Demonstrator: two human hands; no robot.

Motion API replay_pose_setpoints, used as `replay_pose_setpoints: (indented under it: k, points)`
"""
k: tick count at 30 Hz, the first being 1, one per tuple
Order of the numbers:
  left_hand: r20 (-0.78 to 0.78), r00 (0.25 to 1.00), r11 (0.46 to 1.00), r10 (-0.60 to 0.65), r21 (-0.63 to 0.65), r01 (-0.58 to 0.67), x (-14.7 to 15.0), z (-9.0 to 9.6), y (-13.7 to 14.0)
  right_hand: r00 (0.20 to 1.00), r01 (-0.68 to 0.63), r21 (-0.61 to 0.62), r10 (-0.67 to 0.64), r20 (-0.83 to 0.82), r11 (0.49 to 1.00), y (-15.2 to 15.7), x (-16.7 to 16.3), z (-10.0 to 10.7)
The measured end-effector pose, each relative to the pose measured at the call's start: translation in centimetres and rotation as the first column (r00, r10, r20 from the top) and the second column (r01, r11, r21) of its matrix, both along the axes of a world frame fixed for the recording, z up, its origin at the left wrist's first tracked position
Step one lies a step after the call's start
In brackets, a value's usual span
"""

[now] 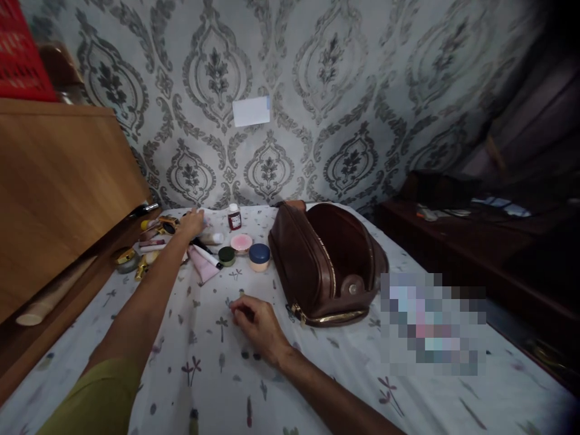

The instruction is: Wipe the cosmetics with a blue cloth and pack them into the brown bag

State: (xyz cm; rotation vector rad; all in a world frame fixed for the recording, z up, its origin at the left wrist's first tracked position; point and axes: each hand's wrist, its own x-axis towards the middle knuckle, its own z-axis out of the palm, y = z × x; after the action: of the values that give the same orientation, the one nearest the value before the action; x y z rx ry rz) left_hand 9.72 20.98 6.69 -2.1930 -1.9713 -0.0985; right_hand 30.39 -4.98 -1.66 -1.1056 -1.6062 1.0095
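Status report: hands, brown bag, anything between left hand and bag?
Left hand at the cosmetics, grip unclear. Right hand loosely curled, near the bag. Brown bag unzipped, open. Blue-lidded jar, pink container between.

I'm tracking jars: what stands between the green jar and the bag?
In the head view, the blue-lidded jar stands between the green jar and the bag; the pink container sits slightly farther back.

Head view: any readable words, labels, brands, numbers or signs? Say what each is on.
None can be read.
Red item, top left: lettering-like marks, blurred and cut off by the frame edge.
Small bottle: print on the label, too small.
Pink tube: no print can be made out.
Brown bag: no text visible.
White card on the wall: no text visible.
Pixelated patch: obscured.
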Motion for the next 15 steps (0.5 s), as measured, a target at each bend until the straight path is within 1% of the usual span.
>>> replay_pose_setpoints:
  k: [4, 7, 11, 15]
  points:
    - [-0.043, 0.999, 0.998, -0.023, -0.066, 0.020, -0.3, -0.9, 2.3, 0.999, 0.022, -0.005, -0.022, 0.034, 1.000, 0.0, 0.0, 0.0]
    - [-0.059, 0.998, 0.997, -0.034, -0.071, 0.030, -0.1, -1.2, 2.8, 0.999, 0.023, -0.010, -0.023, 0.046, 1.000, 0.0, 0.0, -0.1]
    - [-0.031, 0.998, 0.998, -0.051, -0.036, 0.050, 0.2, -1.0, 1.9, 0.999, 0.017, -0.021, -0.016, 0.051, 1.000, 0.0, 0.1, 0.2]
    - [0.052, 0.996, 0.996, -0.078, 0.039, 0.076, -0.1, 0.0, -0.5, 0.999, 0.001, -0.027, 0.000, 0.043, 1.000, 0.0, 0.3, 0.3]
